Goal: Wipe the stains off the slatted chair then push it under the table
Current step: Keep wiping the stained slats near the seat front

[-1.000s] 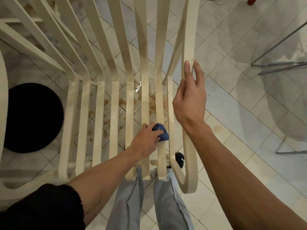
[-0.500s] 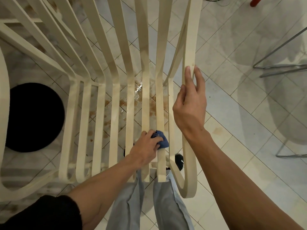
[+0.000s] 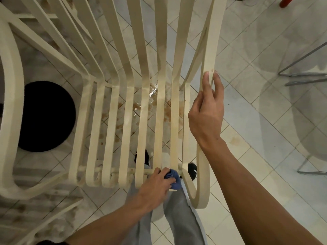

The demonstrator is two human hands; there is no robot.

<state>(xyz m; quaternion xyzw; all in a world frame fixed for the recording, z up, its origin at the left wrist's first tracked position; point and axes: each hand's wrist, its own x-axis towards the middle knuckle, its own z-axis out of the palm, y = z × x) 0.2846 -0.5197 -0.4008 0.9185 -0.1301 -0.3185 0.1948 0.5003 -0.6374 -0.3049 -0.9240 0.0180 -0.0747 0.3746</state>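
I have the cream slatted chair (image 3: 126,131) filling the middle and left of my view. It stands on the tiled floor (image 3: 247,156), just in front of the legs in grey trousers (image 3: 184,218). The left hand (image 3: 155,184) is clenched round a bunched blue cloth (image 3: 174,177) and presses it against the near front edge of the seat, at the ends of the rightmost slats. Farther away, the right hand (image 3: 206,114) grasps the chair's right arm rail (image 3: 209,50), fingers curled over it. Brown stains (image 3: 167,114) spot the tiles under the seat, with a wet patch (image 3: 152,92) glinting just beyond them. A round black object (image 3: 46,115) sits on the floor at left, seen through the chair's frame. Grey metal legs (image 3: 304,74) stand well apart at right.
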